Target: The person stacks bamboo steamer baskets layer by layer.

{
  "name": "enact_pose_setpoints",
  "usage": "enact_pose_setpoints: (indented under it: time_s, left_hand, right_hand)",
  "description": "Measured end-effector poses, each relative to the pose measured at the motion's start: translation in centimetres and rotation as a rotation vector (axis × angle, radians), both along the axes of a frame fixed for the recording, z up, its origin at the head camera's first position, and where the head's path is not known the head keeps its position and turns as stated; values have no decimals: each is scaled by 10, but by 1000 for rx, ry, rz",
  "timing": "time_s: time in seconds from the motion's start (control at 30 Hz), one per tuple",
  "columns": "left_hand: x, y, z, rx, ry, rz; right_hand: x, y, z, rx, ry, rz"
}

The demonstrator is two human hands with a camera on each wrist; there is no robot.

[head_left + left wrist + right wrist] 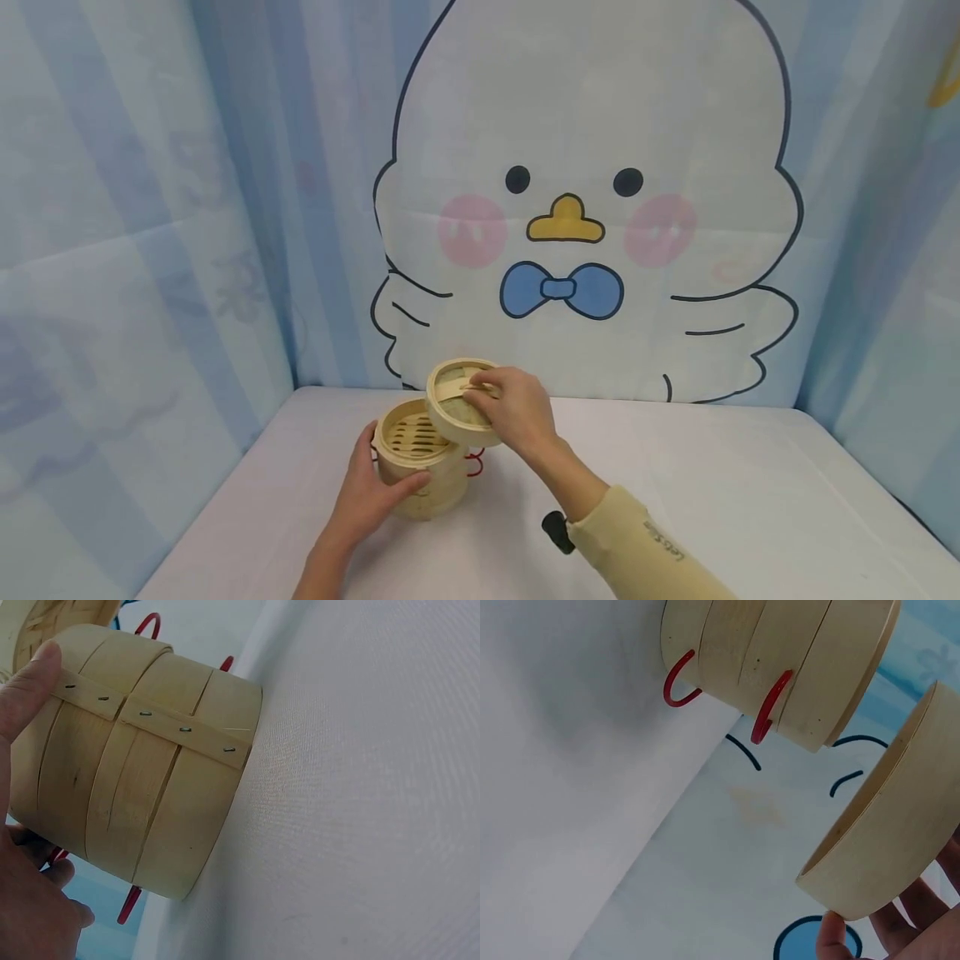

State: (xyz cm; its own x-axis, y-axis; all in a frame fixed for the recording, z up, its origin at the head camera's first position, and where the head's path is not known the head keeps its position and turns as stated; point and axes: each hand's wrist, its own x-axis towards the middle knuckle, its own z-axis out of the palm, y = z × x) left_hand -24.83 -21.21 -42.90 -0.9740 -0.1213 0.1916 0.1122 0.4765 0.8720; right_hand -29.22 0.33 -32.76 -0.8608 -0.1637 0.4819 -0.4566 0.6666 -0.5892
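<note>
A round bamboo steamer (431, 490) stands on the table, its slatted rack (413, 438) visible at the top. My left hand (366, 493) grips its left side, thumb across the front and fingers round the far side. Up and to the right, my right hand (521, 410) holds the woven bamboo lid (454, 430) by the strip across its top. The lid is tilted and raised off the steamer, partly overlapping its rim in the head view. In the right wrist view, a gap shows between the lid (900, 817) and the steamer (757, 660).
Red loop handles (771, 705) stick out from the steamer's sides. A white cloth covers the table (712, 492). Behind it hangs a blue and white curtain (341, 208) with a cartoon bird. A small black object (557, 532) shows beside the right sleeve (645, 546).
</note>
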Motion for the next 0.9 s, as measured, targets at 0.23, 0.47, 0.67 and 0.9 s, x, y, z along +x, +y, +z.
enact_pose_setpoints:
  time_s: [0.23,0.47,0.67,0.9]
  left_hand:
    - [1,0,2,19,-11,-2]
    - [-1,0,-1,29,2,-11]
    - [-2,1,-1,28,17,-14]
    - [0,-1,0,22,29,-17]
  right_hand:
    - [0,-11,-1,10,-8,7]
    - [1,-22,-3,29,8,26]
    - [1,-29,-2,43,13,40]
    - [3,-42,-2,62,18,57]
